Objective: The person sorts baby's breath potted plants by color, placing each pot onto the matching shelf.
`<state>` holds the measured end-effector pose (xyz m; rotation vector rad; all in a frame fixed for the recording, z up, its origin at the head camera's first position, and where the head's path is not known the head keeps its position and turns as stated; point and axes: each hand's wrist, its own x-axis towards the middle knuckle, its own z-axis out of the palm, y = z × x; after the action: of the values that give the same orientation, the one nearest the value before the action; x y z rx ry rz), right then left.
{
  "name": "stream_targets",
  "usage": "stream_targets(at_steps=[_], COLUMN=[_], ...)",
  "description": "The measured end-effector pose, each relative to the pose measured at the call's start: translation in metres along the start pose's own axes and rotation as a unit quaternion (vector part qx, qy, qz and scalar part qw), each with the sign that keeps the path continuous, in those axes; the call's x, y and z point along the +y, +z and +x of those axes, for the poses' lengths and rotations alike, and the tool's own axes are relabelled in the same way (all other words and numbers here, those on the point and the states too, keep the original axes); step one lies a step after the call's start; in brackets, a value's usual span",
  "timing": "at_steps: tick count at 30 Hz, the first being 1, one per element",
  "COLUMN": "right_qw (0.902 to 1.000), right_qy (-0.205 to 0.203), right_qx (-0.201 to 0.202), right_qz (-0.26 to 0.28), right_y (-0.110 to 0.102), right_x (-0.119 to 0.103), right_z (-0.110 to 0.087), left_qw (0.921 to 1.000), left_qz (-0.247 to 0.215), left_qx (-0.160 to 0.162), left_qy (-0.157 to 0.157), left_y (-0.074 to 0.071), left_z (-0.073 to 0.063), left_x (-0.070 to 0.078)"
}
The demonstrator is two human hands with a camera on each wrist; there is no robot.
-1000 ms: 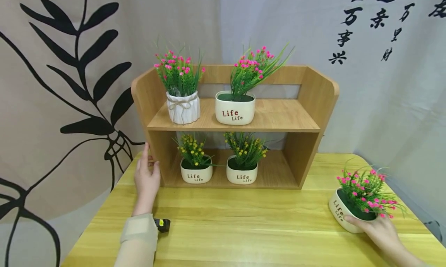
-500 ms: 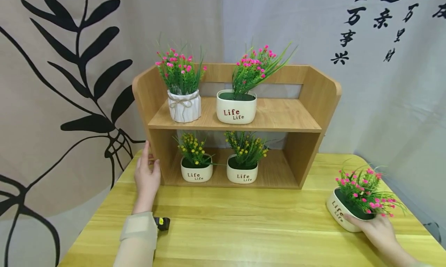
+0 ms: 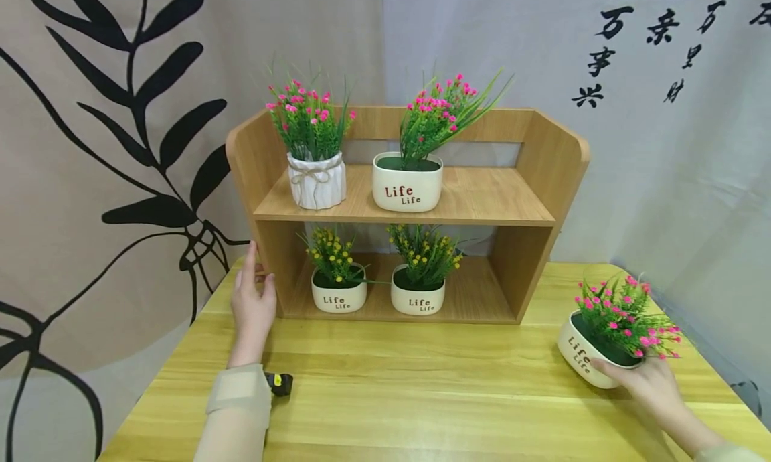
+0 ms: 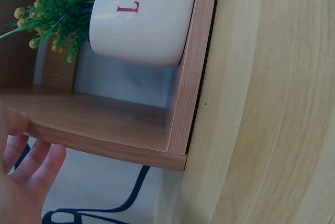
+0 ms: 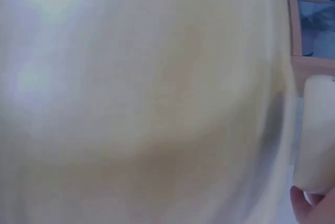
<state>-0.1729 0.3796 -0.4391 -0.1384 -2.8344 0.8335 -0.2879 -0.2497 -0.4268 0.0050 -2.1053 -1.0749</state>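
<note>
In the head view my right hand grips a white flower pot marked "Life", thumb over its near side, at the table's right. The pot is tilted, and pink flowers with green leaves fill it. In the right wrist view the pot and fingertips show at the right edge. My left hand holds the left side panel of a two-tier wooden shelf; in the left wrist view the thumb lies at its front edge, with fingers against the outside.
A white twine-tied pot and a "Life" pot, both with pink flowers, stand on the upper tier. Two smaller pots with yellow flowers stand below. A black device sits by my left wrist on the wooden table.
My right hand has carried the pink-flowered pot slightly left and up in the head view. The left hand has stayed at the shelf's side.
</note>
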Motion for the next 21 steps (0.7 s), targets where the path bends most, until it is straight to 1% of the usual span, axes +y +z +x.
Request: stream_targets(at_steps=[2,3,4,6,8,9,11,16,21], right_qw=[0.9998,0.9985,0.9982,0.9957,0.9918,0.9897,0.988,0.9877,0.9791], right_qy=[-0.011,0.029,0.009,-0.042,-0.087,-0.103,-0.122,-0.138,-0.183], right_qx=[0.003,0.003,0.009,0.027,0.036,0.041,0.043,0.041,0.046], right_qz=[0.018,0.045,0.058,0.078,0.087,0.09,0.084,0.063,0.075], right_y=[-0.004,-0.007,-0.009,-0.012,-0.016,-0.018,-0.023,-0.032,-0.036], right_x=[-0.004,-0.01,-0.012,-0.014,-0.017,-0.019,-0.023,-0.036,-0.046], right_z=[0.003,0.004,0.005,0.007,0.009,0.009,0.009,0.01,0.01], left_qw=[1.0,1.0,1.0,1.0,1.0,1.0,1.0,1.0,0.9999], left_qz=[0.001,0.001,0.001,0.0,-0.002,-0.001,0.0,0.007,0.009], left_qx=[-0.001,-0.001,-0.001,-0.001,-0.001,-0.001,0.0,0.007,0.006], left_qy=[0.0,0.001,0.001,0.001,0.001,0.002,0.003,-0.001,0.0], left_y=[0.001,0.001,0.002,0.002,0.002,0.002,0.002,0.0,0.001], left_z=[0.001,0.001,0.001,0.002,0.002,0.002,0.002,0.002,0.001], left_x=[0.0,0.001,0.001,0.002,0.002,0.003,0.003,0.002,-0.001])
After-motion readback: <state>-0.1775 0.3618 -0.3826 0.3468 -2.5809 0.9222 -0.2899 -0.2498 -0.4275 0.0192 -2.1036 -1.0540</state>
